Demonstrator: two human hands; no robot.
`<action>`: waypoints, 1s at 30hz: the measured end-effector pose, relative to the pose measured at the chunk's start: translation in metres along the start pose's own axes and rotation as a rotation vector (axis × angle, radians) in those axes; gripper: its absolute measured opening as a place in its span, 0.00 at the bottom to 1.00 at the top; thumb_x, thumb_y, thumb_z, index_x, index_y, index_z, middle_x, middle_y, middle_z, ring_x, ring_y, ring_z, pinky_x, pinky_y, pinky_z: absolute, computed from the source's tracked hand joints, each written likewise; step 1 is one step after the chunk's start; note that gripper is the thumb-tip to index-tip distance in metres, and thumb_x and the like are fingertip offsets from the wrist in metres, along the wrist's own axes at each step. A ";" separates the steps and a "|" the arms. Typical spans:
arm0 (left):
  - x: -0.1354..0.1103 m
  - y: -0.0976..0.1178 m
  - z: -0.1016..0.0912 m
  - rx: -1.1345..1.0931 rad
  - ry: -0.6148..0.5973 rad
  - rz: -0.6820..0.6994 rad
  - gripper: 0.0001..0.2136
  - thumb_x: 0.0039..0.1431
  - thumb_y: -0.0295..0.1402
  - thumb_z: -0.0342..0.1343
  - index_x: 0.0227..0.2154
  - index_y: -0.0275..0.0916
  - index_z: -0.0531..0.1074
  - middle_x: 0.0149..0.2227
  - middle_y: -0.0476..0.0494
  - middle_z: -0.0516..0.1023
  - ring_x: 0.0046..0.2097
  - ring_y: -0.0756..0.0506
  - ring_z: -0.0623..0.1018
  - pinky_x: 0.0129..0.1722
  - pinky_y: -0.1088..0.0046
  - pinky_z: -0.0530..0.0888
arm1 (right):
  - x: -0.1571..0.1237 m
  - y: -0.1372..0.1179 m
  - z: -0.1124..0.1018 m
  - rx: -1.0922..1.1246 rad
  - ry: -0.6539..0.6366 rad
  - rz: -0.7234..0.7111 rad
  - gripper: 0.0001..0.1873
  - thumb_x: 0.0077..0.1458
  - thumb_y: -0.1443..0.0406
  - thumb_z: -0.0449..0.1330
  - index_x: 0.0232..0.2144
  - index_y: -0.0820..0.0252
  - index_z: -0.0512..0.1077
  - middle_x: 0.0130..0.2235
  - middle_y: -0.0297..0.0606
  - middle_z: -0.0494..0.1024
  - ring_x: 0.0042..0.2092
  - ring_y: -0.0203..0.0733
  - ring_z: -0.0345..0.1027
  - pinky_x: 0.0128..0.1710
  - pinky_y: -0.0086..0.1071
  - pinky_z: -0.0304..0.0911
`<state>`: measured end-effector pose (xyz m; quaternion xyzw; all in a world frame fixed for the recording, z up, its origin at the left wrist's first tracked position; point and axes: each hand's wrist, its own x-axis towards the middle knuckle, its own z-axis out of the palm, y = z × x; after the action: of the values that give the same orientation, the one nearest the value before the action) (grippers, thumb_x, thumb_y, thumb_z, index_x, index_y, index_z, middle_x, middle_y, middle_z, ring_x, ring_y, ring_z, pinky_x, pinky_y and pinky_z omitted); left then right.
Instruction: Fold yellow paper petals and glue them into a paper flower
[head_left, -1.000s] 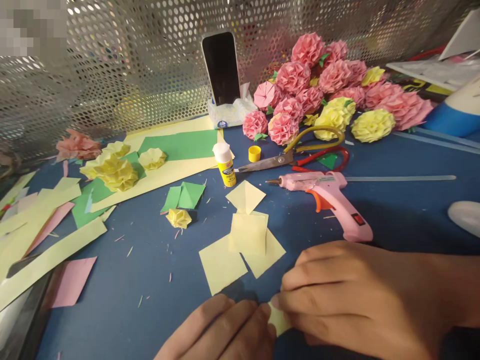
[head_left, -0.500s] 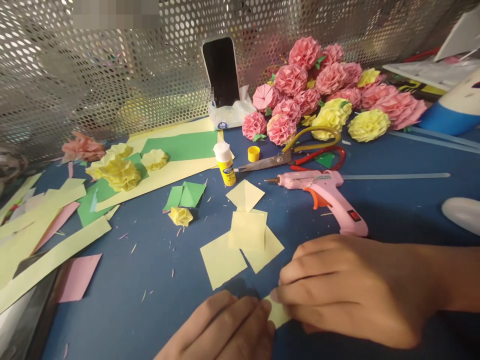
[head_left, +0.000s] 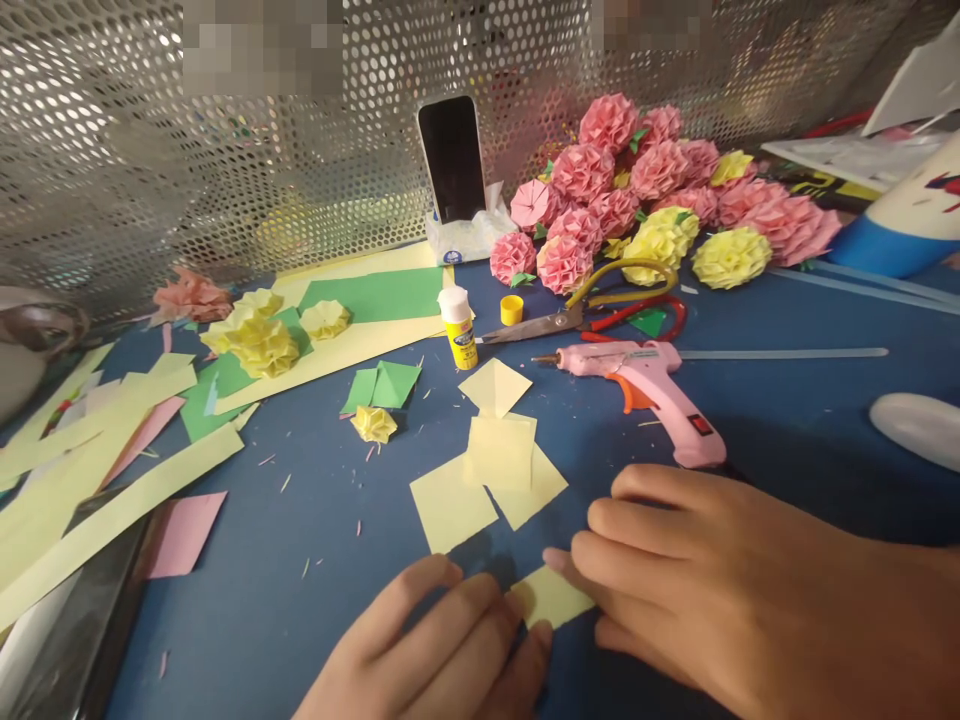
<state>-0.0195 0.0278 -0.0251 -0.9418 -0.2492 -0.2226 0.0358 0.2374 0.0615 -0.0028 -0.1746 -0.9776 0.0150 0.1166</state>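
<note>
A small folded yellow paper piece [head_left: 551, 597] lies on the blue table [head_left: 300, 620] at the near edge. My left hand [head_left: 435, 655] rests beside it, fingers curled together, fingertips touching its left side. My right hand [head_left: 720, 595] presses its fingertips on the piece's right side, fingers together. Just beyond lie several loose yellow paper squares [head_left: 487, 470].
A pink glue gun [head_left: 645, 385], scissors [head_left: 570, 315], an uncapped glue stick [head_left: 458, 328] and its yellow cap [head_left: 511, 309] lie mid-table. Pink and yellow paper flowers [head_left: 637, 200] pile at the back right. A phone [head_left: 452, 158] leans on the perforated metal wall. Paper strips and scraps [head_left: 105, 470] cover the left.
The view has tilted down slightly. More of the yellow piece shows now, lying flatter between my fingertips; both hands have shifted a little apart.
</note>
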 end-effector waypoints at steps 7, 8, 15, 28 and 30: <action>0.004 -0.002 0.002 0.088 -0.032 0.078 0.17 0.72 0.39 0.44 0.48 0.38 0.77 0.51 0.50 0.80 0.51 0.48 0.77 0.69 0.64 0.47 | -0.003 -0.003 -0.011 -0.071 -0.047 -0.045 0.07 0.53 0.64 0.64 0.24 0.57 0.72 0.29 0.38 0.73 0.32 0.44 0.58 0.29 0.37 0.49; 0.005 -0.003 0.001 0.099 -0.054 0.093 0.18 0.72 0.41 0.44 0.50 0.38 0.76 0.53 0.49 0.79 0.53 0.47 0.76 0.69 0.62 0.47 | -0.002 -0.002 -0.012 -0.078 -0.052 -0.053 0.07 0.51 0.65 0.65 0.24 0.58 0.72 0.29 0.37 0.73 0.32 0.44 0.58 0.28 0.38 0.48; 0.003 0.000 -0.007 0.142 -0.054 0.190 0.16 0.70 0.37 0.49 0.47 0.30 0.76 0.46 0.43 0.82 0.51 0.43 0.78 0.64 0.60 0.63 | 0.003 0.010 0.001 -0.079 0.112 -0.083 0.18 0.66 0.59 0.53 0.25 0.61 0.70 0.26 0.35 0.69 0.30 0.41 0.58 0.29 0.37 0.47; 0.032 -0.004 -0.002 -0.243 -0.036 -0.169 0.11 0.68 0.39 0.50 0.35 0.37 0.70 0.30 0.48 0.73 0.32 0.47 0.71 0.39 0.65 0.68 | 0.016 0.012 0.015 0.163 0.032 0.045 0.18 0.64 0.52 0.55 0.33 0.62 0.66 0.32 0.35 0.73 0.31 0.39 0.63 0.29 0.33 0.51; 0.031 -0.002 -0.001 -0.264 -0.045 -0.177 0.15 0.67 0.44 0.50 0.36 0.37 0.70 0.30 0.48 0.73 0.32 0.46 0.71 0.39 0.65 0.67 | 0.016 0.012 0.013 0.207 -0.001 0.079 0.19 0.61 0.50 0.57 0.34 0.62 0.67 0.32 0.35 0.73 0.32 0.40 0.65 0.30 0.33 0.52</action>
<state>0.0033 0.0438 -0.0107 -0.9175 -0.3004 -0.2346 -0.1135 0.2237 0.0784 -0.0123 -0.2001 -0.9632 0.1207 0.1329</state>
